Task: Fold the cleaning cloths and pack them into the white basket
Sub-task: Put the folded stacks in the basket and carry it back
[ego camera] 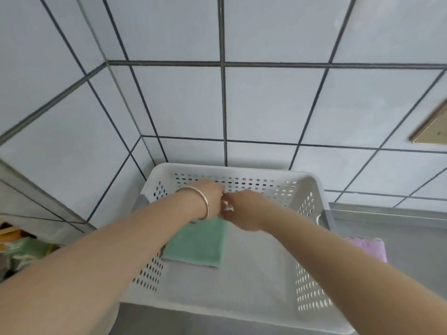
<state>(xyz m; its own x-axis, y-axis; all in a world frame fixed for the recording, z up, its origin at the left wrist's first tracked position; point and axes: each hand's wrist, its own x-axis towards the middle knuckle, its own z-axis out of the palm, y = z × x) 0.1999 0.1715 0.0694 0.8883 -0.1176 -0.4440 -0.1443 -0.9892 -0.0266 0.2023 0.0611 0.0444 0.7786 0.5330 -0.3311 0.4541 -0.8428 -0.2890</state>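
Observation:
The white perforated basket (pixel 312 281) stands on a steel counter against the tiled wall. A folded green cloth (pixel 197 245) lies flat in its left half, with a pale pink edge showing under it. Both my hands reach into the basket at the cloth's far edge. My left hand (pixel 211 198), with a silver bangle on the wrist, and my right hand (pixel 242 210) meet there, and the fingers are blurred and mostly hidden. A bit of green shows between them. A folded pink cloth (pixel 367 247) lies on the counter right of the basket.
The tiled wall (pixel 266 105) rises directly behind the basket and forms a corner at the left. Cluttered green and yellow items (pixel 21 252) sit at the far left. A tan plate (pixel 433 131) hangs on the wall at right. Steel counter (pixel 399 238) extends right.

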